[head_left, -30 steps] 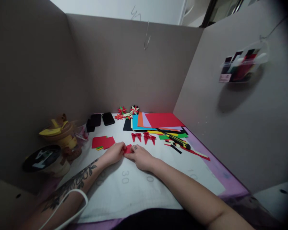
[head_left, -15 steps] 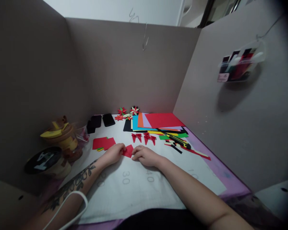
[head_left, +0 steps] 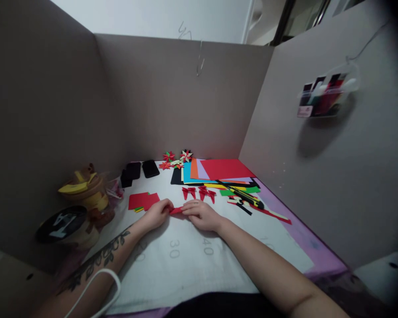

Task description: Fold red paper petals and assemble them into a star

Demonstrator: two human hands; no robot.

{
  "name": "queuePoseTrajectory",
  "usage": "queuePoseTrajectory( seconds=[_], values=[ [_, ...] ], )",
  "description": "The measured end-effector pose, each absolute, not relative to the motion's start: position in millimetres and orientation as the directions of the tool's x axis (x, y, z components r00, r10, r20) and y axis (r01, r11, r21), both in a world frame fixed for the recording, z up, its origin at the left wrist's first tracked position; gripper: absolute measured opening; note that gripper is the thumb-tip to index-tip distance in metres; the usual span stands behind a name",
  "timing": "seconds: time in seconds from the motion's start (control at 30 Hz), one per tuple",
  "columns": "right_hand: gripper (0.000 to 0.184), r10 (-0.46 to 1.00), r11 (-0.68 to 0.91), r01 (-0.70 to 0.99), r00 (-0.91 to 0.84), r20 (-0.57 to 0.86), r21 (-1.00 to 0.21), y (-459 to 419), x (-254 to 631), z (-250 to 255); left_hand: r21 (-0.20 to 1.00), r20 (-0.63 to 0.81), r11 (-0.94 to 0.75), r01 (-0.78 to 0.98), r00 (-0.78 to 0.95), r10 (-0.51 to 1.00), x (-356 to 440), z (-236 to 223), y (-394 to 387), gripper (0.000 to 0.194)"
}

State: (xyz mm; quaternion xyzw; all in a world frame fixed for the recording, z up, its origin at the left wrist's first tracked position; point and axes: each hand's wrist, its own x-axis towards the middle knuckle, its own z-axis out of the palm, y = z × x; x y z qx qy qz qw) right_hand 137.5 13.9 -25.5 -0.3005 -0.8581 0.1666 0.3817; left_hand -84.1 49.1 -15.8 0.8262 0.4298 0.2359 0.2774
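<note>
A small piece of red paper point(head_left: 176, 211), folded into a narrow shape, lies on the white cloth between my hands. My left hand point(head_left: 159, 213) pinches its left end. The fingers of my right hand point(head_left: 200, 214) are closed over its right end and press it down. Just beyond sit several folded red paper pieces point(head_left: 199, 193) with pointed tips. Left of my left hand is a pile of red paper squares point(head_left: 142, 201), with green and yellow edges showing under it.
Coloured sheets point(head_left: 223, 169) are stacked at the back right. A yellow-black utility knife point(head_left: 247, 197) lies on paper strips. Folded paper stars point(head_left: 185, 155) and a black phone-like object point(head_left: 150, 168) are at the back. Pots point(head_left: 82, 192) stand left; a clear holder point(head_left: 325, 95) hangs on the right panel.
The red paper between my hands has gone from an open, flat square to a narrow folded strip. My right hand has shifted slightly left over it.
</note>
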Motion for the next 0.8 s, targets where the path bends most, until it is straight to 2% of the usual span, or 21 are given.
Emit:
queuePoseTrajectory(
  seconds=[0.07, 0.17, 0.27, 0.4, 0.53, 0.67, 0.8],
  values=[
    [0.021, 0.730, 0.682, 0.331, -0.362, 0.579, -0.653, 13, 137, -23, 0.732, 0.195, -0.435, 0.525, 0.450, 0.872, -82, -12, 48, 0.016],
    [0.010, 0.859, 0.512, 0.219, -0.128, 0.496, -0.831, 14, 137, -19, 0.809, 0.229, -0.388, 0.440, 0.372, 0.900, -78, -9, 44, 0.016],
    [0.006, 0.935, 0.353, 0.069, -0.061, 0.350, -0.933, 15, 134, -21, 0.886, 0.213, -0.350, 0.304, 0.404, 0.890, -73, -7, 38, 0.015],
    [0.012, 0.955, 0.271, -0.011, -0.121, 0.271, -0.962, 15, 130, -25, 0.957, 0.155, -0.263, 0.125, 0.545, 0.824, -66, -4, 26, 0.017],
    [0.017, 0.943, 0.293, 0.035, -0.178, 0.282, -0.956, 11, 126, -25, 0.962, 0.063, -0.206, 0.180, 0.588, 0.806, -62, -5, 20, 0.019],
    [0.016, 0.945, 0.308, 0.116, -0.154, 0.289, -0.944, 9, 126, -22, 0.952, -0.014, -0.155, 0.265, 0.543, 0.840, -61, -8, 20, 0.021],
    [0.017, 0.950, 0.313, 0.107, -0.043, 0.310, -0.944, 13, 129, -23, 0.981, -0.030, -0.046, 0.190, 0.380, 0.924, -62, -6, 23, 0.024]
  ],
)
